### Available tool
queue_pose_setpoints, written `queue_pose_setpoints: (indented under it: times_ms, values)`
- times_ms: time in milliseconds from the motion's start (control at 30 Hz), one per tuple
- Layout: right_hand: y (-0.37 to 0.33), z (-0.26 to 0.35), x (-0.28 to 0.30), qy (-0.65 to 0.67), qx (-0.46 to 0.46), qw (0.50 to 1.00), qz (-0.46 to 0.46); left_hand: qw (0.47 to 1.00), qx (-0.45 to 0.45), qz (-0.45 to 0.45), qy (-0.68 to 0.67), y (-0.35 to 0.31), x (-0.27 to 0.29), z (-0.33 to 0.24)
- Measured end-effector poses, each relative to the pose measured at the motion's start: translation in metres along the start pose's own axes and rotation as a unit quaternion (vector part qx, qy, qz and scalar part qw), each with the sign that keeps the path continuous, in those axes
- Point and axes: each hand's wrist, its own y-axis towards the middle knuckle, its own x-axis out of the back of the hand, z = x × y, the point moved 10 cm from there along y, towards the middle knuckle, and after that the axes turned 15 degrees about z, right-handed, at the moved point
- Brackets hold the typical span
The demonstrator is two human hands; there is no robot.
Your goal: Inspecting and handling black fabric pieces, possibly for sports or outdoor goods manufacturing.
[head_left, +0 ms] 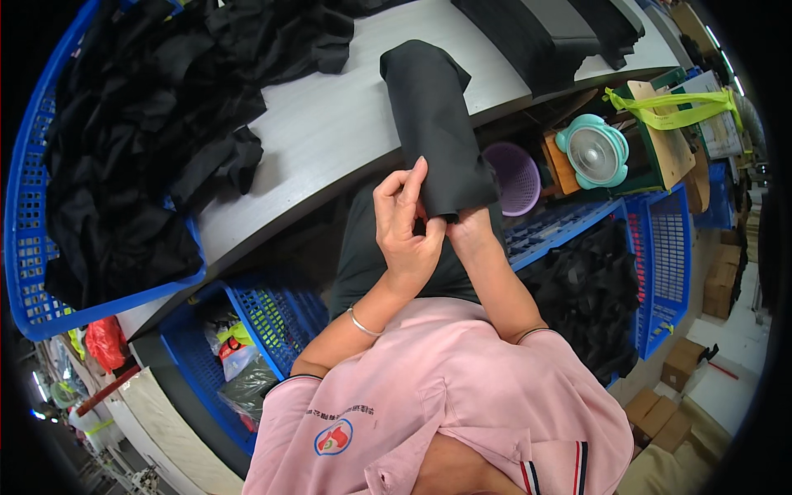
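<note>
A long black fabric piece, folded or tube-shaped, extends from my lap up over the table's front edge. At its near end, my left hand holds the edge between thumb and fingers, with one finger pointing up along the cloth's left side. My right hand is at the same near end, its fingers mostly hidden under the cloth; it appears to grip the cloth from below.
The grey table carries a heap of black cloth, which spills into a blue basket. Stacked black pieces lie at the far right. Near my right are a purple basket, a teal fan and a blue crate.
</note>
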Motion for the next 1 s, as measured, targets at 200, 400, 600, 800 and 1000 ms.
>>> queue_pose_setpoints:
  times_ms: [200, 400, 600, 800, 1000]
  values:
    - [0.010, 0.005, 0.024, -0.144, 0.060, 0.985, -0.069, 0.999, -0.008, 0.033, -0.024, 0.004, 0.017, 0.012]
    - [0.028, 0.016, -0.009, -0.545, 0.108, 0.830, 0.053, 0.992, 0.115, -0.048, -0.004, -0.003, 0.043, 0.071]
    - [0.041, -0.002, -0.040, -0.797, 0.110, 0.579, 0.129, 0.936, 0.257, -0.062, -0.232, -0.028, 0.025, 0.143]
    - [0.030, -0.023, -0.077, -0.903, 0.119, 0.408, 0.067, 0.867, 0.319, -0.035, -0.381, -0.027, -0.015, 0.158]
    - [0.050, -0.034, -0.078, -0.930, -0.008, 0.357, 0.089, 0.816, 0.402, 0.010, -0.414, -0.032, -0.031, 0.172]
